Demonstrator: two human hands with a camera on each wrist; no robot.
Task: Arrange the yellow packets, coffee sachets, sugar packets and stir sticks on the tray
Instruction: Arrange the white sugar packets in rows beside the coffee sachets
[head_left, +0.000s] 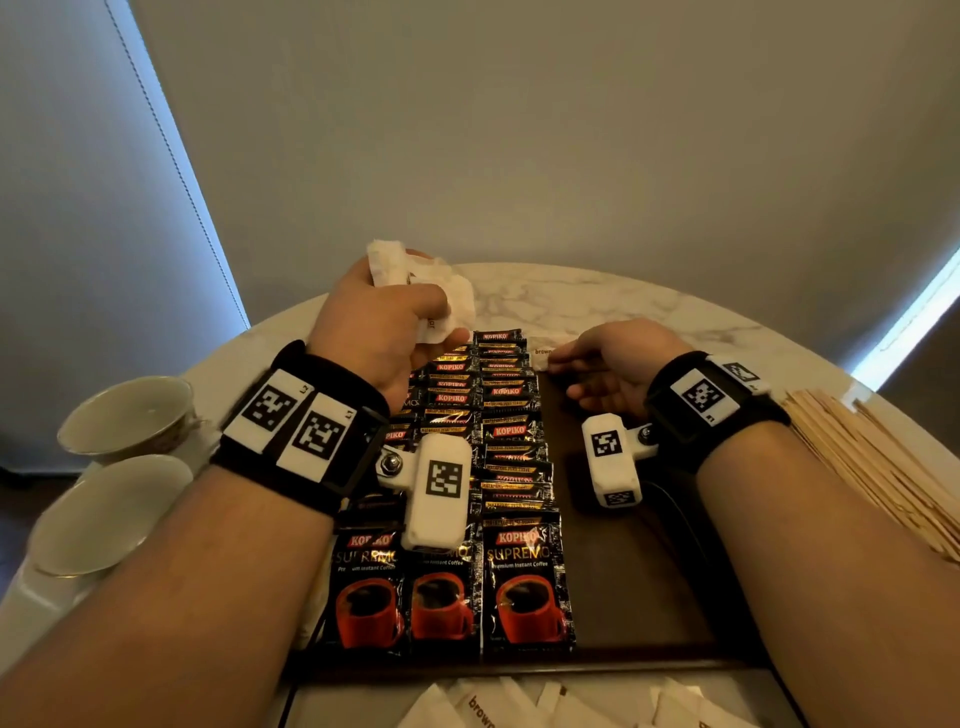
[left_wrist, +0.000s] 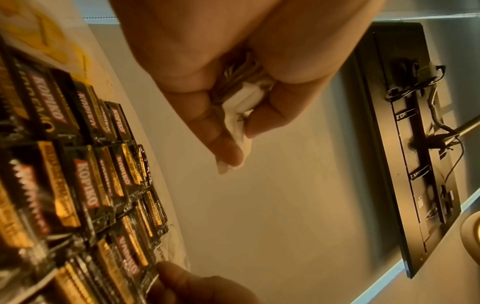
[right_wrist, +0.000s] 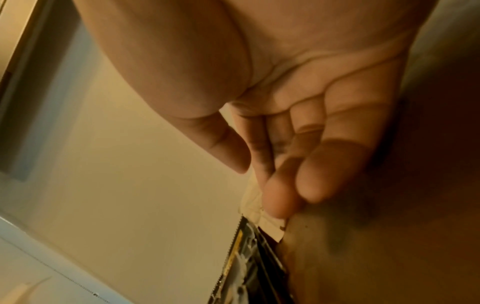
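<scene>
Coffee sachets (head_left: 488, 467) rowed on tray (head_left: 639, 582). Left hand (head_left: 379, 332) grip clutching sugar packets (head_left: 441, 296); right hand (head_left: 613, 364) fingertips placing first sugar packet (head_left: 540, 353). Stir sticks (head_left: 878, 462) still on surface (head_left: 597, 301).

Your glossy black foil coffee sachets (head_left: 524, 571) carry red logo bands, gold lettering and red cups. At centre frame you hold crinkled white paper sugar packets (head_left: 447, 296); pale tan wooden stir sticks (head_left: 878, 467) lie right, on your white grey-veined marble counter (head_left: 597, 301).
</scene>
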